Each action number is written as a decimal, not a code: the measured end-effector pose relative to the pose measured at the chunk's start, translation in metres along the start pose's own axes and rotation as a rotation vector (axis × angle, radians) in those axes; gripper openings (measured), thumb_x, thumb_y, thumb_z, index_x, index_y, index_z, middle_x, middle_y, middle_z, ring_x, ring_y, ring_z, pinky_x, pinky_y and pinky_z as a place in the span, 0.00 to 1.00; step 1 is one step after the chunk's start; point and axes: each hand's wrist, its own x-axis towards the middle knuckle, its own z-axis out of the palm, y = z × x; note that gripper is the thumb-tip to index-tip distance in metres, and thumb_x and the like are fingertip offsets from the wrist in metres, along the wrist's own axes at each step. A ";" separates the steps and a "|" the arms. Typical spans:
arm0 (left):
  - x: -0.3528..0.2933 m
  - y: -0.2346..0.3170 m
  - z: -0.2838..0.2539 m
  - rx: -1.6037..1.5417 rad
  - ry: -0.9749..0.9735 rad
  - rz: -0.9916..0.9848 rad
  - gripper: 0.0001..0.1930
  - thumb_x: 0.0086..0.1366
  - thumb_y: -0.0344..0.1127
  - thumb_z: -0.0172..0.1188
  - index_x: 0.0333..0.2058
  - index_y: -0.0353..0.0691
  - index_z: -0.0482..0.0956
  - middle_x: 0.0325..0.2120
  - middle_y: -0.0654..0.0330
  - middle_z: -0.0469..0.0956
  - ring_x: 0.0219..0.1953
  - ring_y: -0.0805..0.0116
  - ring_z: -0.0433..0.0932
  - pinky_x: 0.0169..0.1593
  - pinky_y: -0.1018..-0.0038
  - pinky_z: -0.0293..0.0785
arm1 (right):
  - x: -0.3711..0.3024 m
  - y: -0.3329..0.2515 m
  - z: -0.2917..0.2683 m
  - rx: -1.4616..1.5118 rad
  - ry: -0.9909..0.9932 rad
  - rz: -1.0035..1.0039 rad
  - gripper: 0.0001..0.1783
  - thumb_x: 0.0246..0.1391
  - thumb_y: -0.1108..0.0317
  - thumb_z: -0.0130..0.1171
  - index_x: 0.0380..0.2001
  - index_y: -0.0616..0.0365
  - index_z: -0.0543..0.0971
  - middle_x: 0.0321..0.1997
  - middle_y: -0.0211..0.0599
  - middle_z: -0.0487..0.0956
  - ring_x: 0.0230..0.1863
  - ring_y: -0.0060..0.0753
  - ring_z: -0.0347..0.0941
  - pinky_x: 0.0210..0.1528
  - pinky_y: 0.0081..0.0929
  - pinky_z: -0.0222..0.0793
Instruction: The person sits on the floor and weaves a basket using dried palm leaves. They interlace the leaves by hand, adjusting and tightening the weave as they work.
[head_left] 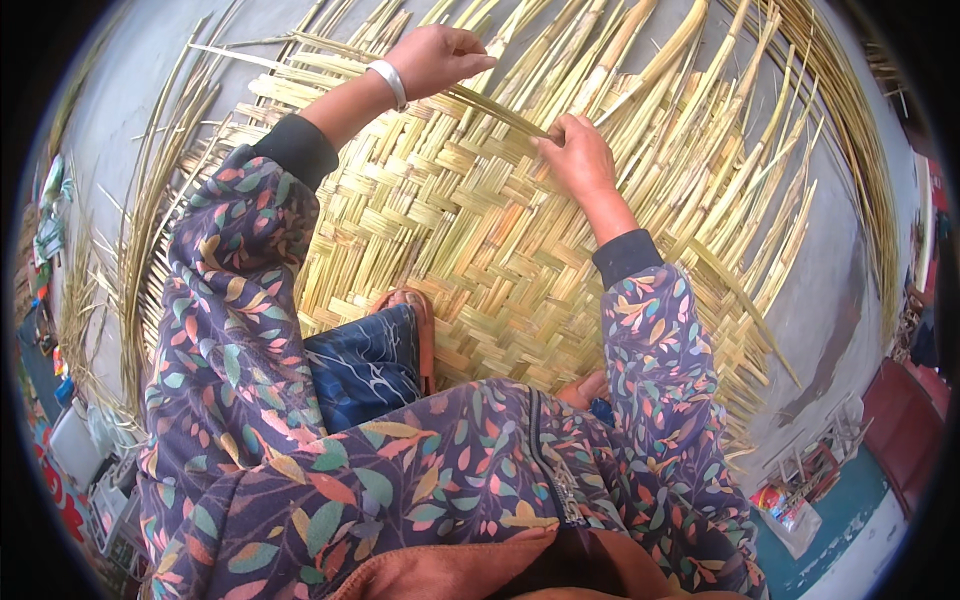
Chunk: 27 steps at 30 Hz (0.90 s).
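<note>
A large mat [480, 230] of flat, split cane strips lies on the floor, woven in a diagonal pattern nearest my body. Loose strip ends fan out along its far and right sides. My right hand [580, 165] is closed in a pinch on a greenish cane strip [500, 111] over the far part of the weave. This strip runs left, passing below my left hand [435, 62]. My left hand has its fingers curled together above the unwoven ends; what they hold, if anything, is hidden. A pale bangle [388, 84] circles my left wrist.
My sandalled foot [410, 300] rests on the mat's near edge. Bundles of long thin canes [850, 120] lie on the grey floor [845, 230] at the right, and more canes [150, 220] at the left. A dark red chair [900, 425] and a plastic packet [790, 520] are at the lower right.
</note>
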 end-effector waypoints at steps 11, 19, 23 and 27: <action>0.038 -0.037 0.045 -0.498 -0.325 -0.212 0.16 0.64 0.42 0.50 0.40 0.36 0.78 0.35 0.61 0.78 0.38 0.75 0.78 0.39 0.77 0.77 | 0.003 -0.017 0.007 -0.128 0.139 0.052 0.12 0.49 0.58 0.59 0.32 0.52 0.74 0.33 0.39 0.75 0.35 0.48 0.75 0.37 0.43 0.70; 0.067 -0.016 0.076 -0.139 -0.099 -0.206 0.31 0.58 0.48 0.57 0.53 0.29 0.67 0.36 0.48 0.79 0.40 0.57 0.78 0.46 0.69 0.72 | 0.002 -0.019 0.003 -0.013 0.196 0.136 0.10 0.48 0.62 0.57 0.32 0.54 0.75 0.28 0.42 0.78 0.32 0.49 0.75 0.36 0.43 0.71; 0.094 -0.008 0.070 -0.060 -0.262 -0.337 0.42 0.48 0.57 0.67 0.50 0.24 0.69 0.30 0.50 0.80 0.32 0.61 0.80 0.39 0.72 0.73 | 0.001 -0.015 0.003 0.058 0.229 0.191 0.10 0.48 0.61 0.57 0.31 0.54 0.75 0.23 0.42 0.77 0.29 0.50 0.75 0.34 0.42 0.70; 0.105 -0.005 0.073 -0.078 -0.327 -0.307 0.37 0.39 0.62 0.70 0.33 0.28 0.81 0.30 0.47 0.80 0.30 0.62 0.79 0.35 0.70 0.73 | -0.003 -0.019 0.002 0.157 0.281 0.200 0.10 0.48 0.61 0.57 0.29 0.55 0.75 0.22 0.41 0.78 0.28 0.48 0.75 0.33 0.40 0.70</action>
